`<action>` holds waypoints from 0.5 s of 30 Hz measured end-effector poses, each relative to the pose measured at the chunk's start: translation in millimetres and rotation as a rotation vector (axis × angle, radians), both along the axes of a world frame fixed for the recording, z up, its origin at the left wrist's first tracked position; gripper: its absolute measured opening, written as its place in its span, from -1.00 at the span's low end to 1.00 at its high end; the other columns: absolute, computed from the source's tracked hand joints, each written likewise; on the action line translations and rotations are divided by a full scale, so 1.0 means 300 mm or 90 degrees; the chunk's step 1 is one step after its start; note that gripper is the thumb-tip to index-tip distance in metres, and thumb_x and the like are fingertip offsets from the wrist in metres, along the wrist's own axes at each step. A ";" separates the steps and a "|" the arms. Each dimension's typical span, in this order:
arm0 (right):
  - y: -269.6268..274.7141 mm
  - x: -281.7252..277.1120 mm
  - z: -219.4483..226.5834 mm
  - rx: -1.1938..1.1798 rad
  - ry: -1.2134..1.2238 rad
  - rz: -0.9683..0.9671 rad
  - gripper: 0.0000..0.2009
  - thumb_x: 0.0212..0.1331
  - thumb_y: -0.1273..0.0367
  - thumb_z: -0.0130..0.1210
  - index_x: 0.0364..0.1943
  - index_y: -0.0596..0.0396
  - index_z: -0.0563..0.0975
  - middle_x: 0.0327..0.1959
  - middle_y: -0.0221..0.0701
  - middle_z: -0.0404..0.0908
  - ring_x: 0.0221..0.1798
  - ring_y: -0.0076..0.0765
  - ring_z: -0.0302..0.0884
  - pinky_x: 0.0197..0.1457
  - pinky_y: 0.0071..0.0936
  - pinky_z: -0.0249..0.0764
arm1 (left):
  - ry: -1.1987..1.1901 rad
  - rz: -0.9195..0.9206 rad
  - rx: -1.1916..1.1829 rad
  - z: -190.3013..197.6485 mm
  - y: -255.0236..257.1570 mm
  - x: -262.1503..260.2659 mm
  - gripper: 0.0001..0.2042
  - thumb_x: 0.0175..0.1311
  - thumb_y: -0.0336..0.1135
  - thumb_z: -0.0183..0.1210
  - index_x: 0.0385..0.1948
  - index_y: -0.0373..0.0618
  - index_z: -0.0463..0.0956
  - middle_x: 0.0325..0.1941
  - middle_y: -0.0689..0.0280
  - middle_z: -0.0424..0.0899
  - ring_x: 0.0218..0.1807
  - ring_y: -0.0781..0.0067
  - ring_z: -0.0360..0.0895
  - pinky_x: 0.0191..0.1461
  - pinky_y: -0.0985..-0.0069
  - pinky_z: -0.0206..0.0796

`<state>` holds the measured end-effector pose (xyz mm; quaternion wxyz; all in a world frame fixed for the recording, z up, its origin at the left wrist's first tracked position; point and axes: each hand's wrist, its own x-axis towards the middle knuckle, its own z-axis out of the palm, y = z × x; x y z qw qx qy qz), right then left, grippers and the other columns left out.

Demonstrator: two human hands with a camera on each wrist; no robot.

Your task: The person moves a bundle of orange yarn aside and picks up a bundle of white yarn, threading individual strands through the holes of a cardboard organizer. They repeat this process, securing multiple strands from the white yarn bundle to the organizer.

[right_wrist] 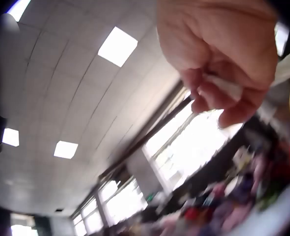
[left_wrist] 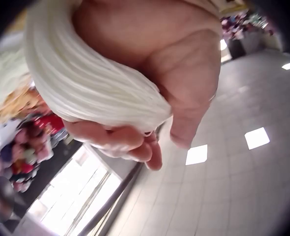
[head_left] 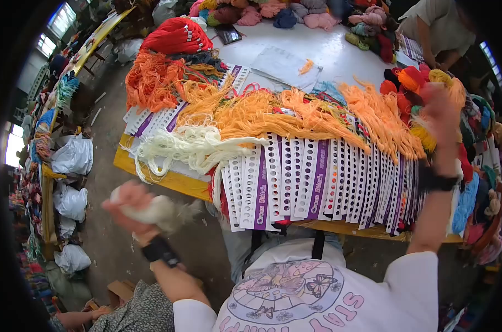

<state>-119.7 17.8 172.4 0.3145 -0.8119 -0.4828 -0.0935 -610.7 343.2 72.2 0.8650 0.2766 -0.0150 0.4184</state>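
My left hand [head_left: 133, 207] is out left of the table edge and grips a skein of off-white thread [left_wrist: 93, 81]. In the left wrist view the smooth strands bend through the palm, fingers curled below and thumb at the side. Its loose tail blurs in the head view. My right hand [head_left: 443, 108] is raised over the right end of the table, blurred by motion. In the right wrist view its fingers curl round a small white piece [right_wrist: 226, 86], mostly hidden. Orange thread [head_left: 273, 116] and cream thread [head_left: 190, 146] lie across punched Cross Stitch cards [head_left: 317, 182].
Red skeins [head_left: 176, 36] are heaped at the far left of the table. A dark phone [head_left: 227, 34] and a clear plastic bag [head_left: 284, 66] lie behind the thread. Coloured yarn piles crowd the right side. Another person [head_left: 439, 30] is at the far right. White sacks [head_left: 73, 155] stand left.
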 end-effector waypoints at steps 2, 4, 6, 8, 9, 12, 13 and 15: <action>0.280 -0.277 -0.197 0.030 0.700 0.214 -0.85 0.13 0.35 -0.06 -0.34 0.13 0.48 -0.44 -0.50 0.48 -0.49 -0.62 0.39 -0.48 -0.63 0.38 | 0.210 -0.011 -0.022 -0.068 -0.082 0.214 -0.82 0.13 -0.22 0.07 -0.52 -0.09 0.32 -0.56 0.46 0.27 -0.56 0.64 0.15 -0.48 0.64 0.08; 0.445 -0.427 -0.333 -0.186 0.718 0.196 -0.78 0.19 0.23 -0.08 -0.41 0.08 0.46 -0.64 -0.62 0.40 -0.68 -0.76 0.27 -0.59 -0.75 0.35 | 0.308 -0.077 -0.098 -0.087 -0.174 0.433 -0.83 0.21 -0.26 -0.02 -0.36 -0.16 0.40 -0.54 0.43 0.29 -0.50 0.63 0.22 -0.43 0.68 0.15; 0.490 -0.466 -0.394 0.010 0.933 0.203 -0.66 0.20 0.08 -0.11 -0.34 0.09 0.44 -0.61 -0.62 0.36 -0.68 -0.79 0.20 -0.61 -0.75 0.33 | 0.487 -0.181 0.060 -0.089 -0.224 0.572 -0.67 0.18 -0.26 0.03 -0.05 -0.22 0.37 -0.47 0.48 0.40 -0.45 0.72 0.31 -0.36 0.79 0.16; 0.492 -0.489 -0.376 0.057 1.005 0.270 -0.59 0.18 0.00 -0.15 -0.30 0.10 0.44 -0.63 -0.64 0.30 -0.69 -0.80 0.18 -0.62 -0.76 0.31 | 0.470 -0.168 0.127 -0.066 -0.278 0.669 -0.74 0.18 -0.27 0.03 -0.16 -0.21 0.44 -0.43 0.45 0.49 -0.47 0.76 0.31 -0.43 0.81 0.11; 0.489 -0.496 -0.370 0.082 1.042 0.303 -0.55 0.17 -0.04 -0.16 -0.28 0.10 0.44 -0.64 -0.65 0.27 -0.69 -0.80 0.17 -0.62 -0.77 0.31 | 0.436 -0.184 0.137 -0.036 -0.292 0.692 -0.77 0.18 -0.27 0.03 -0.22 -0.20 0.46 -0.43 0.44 0.51 -0.49 0.77 0.30 -0.45 0.80 0.10; 0.486 -0.480 -0.410 0.014 1.066 0.320 -0.51 0.16 -0.08 -0.20 -0.10 0.02 0.41 -0.62 -0.66 0.26 -0.69 -0.82 0.14 -0.63 -0.79 0.26 | 0.381 -0.264 0.101 -0.048 -0.285 0.723 -0.83 0.16 -0.29 0.07 -0.33 -0.17 0.49 -0.45 0.43 0.52 -0.49 0.79 0.31 -0.49 0.78 0.06; 0.484 -0.479 -0.418 -0.001 1.091 0.321 -0.51 0.16 -0.07 -0.18 -0.06 0.00 0.40 -0.61 -0.66 0.27 -0.69 -0.82 0.13 -0.64 -0.79 0.25 | 0.410 -0.239 0.106 -0.070 -0.277 0.729 -0.84 0.14 -0.30 0.09 -0.32 -0.16 0.48 -0.47 0.45 0.50 -0.50 0.78 0.31 -0.49 0.78 0.07; 0.485 -0.473 -0.417 -0.022 1.104 0.355 -0.56 0.13 0.00 -0.08 -0.03 -0.02 0.38 -0.58 -0.64 0.30 -0.67 -0.81 0.17 -0.63 -0.77 0.26 | 0.469 -0.186 0.112 -0.138 -0.260 0.730 -0.83 0.10 -0.31 0.13 -0.31 -0.13 0.45 -0.52 0.47 0.46 -0.53 0.75 0.29 -0.47 0.79 0.08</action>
